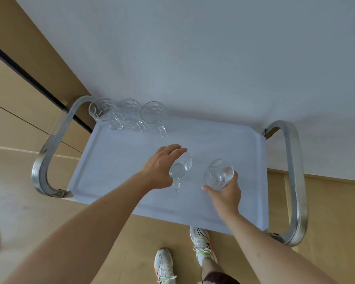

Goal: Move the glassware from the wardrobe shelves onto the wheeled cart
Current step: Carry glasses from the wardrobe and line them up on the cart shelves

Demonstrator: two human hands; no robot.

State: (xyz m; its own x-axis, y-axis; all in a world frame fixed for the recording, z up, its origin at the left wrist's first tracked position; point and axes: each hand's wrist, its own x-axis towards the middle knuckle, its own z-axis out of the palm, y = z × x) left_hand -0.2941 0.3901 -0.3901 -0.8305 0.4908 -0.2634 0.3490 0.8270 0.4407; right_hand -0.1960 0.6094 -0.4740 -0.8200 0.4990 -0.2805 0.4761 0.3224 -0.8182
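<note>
My left hand point(160, 168) curls over a glass mug point(180, 169), fingers wrapped round its far side. The mug is tipped, its long axis leaning away from me, its base and handle pointing back toward me just above the cart's white tray point(111, 160). My right hand point(225, 193) grips a second glass point(218, 174) from below, thumb and fingers closed round it; its mouth faces up and toward the camera, tilted a little left. Both sit over the near middle of the tray. At the far left corner three more mugs point(128, 113) stand upright in a row (handles toward me), beside the cart's left metal handle point(49, 148).
</note>
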